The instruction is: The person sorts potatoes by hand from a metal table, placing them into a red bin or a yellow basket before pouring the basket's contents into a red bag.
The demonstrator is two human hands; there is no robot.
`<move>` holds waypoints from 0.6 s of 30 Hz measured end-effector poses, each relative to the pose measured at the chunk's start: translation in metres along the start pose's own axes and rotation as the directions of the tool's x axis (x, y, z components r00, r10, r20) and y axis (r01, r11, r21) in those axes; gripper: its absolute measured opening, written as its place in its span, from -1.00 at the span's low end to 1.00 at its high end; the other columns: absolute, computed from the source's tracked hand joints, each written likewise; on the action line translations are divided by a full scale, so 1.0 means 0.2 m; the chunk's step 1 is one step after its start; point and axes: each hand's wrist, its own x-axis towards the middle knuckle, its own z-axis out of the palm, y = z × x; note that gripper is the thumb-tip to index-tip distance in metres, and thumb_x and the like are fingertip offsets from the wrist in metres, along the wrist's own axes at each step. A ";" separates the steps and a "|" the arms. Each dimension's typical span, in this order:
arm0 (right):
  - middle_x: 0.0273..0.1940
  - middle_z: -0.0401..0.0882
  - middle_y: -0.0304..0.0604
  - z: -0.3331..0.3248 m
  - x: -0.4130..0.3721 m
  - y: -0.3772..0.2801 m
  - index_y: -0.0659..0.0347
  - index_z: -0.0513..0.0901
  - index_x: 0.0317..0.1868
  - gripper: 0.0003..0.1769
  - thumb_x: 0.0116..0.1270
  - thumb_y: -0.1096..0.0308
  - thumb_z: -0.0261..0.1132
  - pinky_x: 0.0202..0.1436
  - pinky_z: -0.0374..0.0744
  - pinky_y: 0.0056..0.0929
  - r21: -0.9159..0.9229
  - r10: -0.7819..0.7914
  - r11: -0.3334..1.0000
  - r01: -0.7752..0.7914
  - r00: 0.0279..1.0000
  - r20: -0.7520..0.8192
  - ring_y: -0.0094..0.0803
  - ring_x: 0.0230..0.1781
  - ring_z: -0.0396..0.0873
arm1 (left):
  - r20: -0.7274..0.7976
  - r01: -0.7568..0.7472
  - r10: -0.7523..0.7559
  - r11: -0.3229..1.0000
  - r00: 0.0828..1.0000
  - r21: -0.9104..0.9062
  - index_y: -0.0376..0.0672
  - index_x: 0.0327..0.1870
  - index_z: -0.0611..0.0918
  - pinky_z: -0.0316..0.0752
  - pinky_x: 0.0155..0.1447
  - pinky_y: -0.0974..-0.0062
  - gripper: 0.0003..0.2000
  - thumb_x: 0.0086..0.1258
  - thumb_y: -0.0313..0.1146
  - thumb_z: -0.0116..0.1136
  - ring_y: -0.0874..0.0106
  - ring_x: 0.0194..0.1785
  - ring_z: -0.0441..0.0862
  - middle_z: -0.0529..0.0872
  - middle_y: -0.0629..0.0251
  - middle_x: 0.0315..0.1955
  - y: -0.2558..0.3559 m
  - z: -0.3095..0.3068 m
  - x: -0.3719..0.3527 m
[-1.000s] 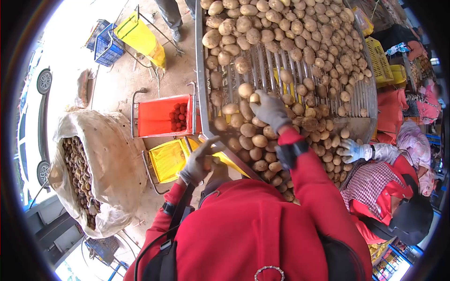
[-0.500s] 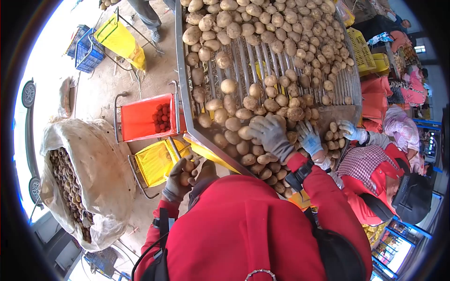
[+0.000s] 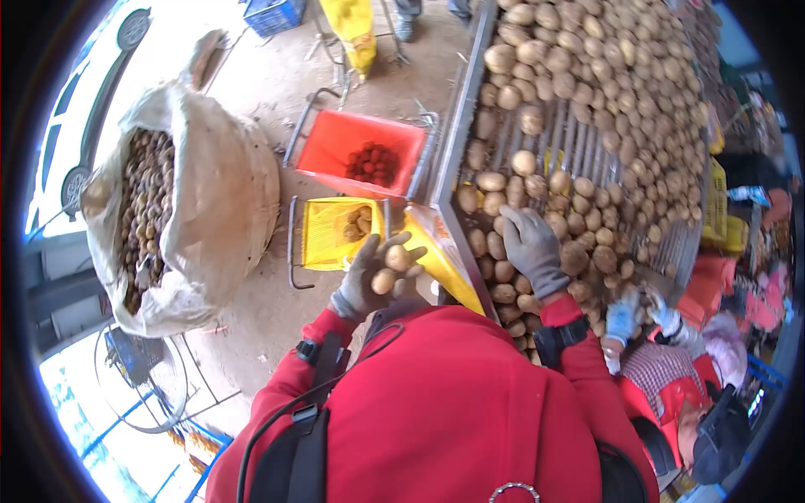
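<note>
Two potatoes [image 3: 391, 269] rest in my gloved left hand [image 3: 369, 278], palm up and fingers curled around them, beside the yellow basket [image 3: 323, 235]. My gloved right hand [image 3: 534, 249] lies on the potatoes [image 3: 579, 189] at the near left part of the metal roller table [image 3: 459, 168], fingers touching them; anything under the palm is hidden. A few potatoes lie in the yellow basket. Left of the table, the red basket [image 3: 335, 147] holds dark red round items [image 3: 373, 163].
A large white sack [image 3: 222, 184] full of potatoes stands at the left. A co-worker's gloved hands [image 3: 625, 317] are close together at the table's right side. A blue crate [image 3: 275, 15] and a yellow bag [image 3: 350, 29] are at the top.
The view has turned, shifting the table rightward. My left hand has opened its palm upward, showing its potatoes. My right hand has moved toward the table's left edge. The co-worker's hands have come together.
</note>
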 end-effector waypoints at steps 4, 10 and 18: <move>-0.08 0.84 -0.07 0.02 -0.10 -0.12 0.12 0.77 0.01 -0.82 0.44 0.42 0.38 -0.03 0.72 -0.18 0.042 -0.024 0.999 0.022 0.999 0.037 -0.08 -0.11 0.80 | 0.076 0.006 -0.004 1.000 0.997 -0.020 0.04 0.61 0.36 0.58 -0.26 0.73 -0.43 0.72 0.06 0.04 0.50 -0.16 0.60 0.59 0.15 0.32 0.00 -0.19 -0.01; -0.09 0.84 -0.07 -0.01 -0.29 -0.23 0.10 0.77 0.05 -0.82 0.48 0.39 0.39 -0.03 0.73 -0.20 0.050 0.099 0.993 -0.106 0.988 0.122 -0.08 -0.11 0.81 | 0.044 -0.203 0.199 0.936 0.979 0.288 -0.05 0.50 0.45 0.58 -0.30 0.71 -0.51 0.70 -0.04 0.11 0.55 -0.13 0.64 0.65 0.17 0.23 -0.05 -0.58 0.00; -0.07 0.84 -0.05 -0.14 -0.36 -0.25 0.17 0.76 0.06 -0.80 0.49 0.37 0.37 0.03 0.74 -0.22 0.019 0.271 0.962 -0.272 0.961 0.060 -0.08 -0.05 0.81 | 0.012 -0.336 0.342 0.917 0.940 0.214 -0.06 0.44 0.52 0.59 -0.33 0.64 -0.53 0.65 -0.06 0.20 0.49 -0.26 0.71 0.75 0.15 0.12 0.48 -0.33 0.08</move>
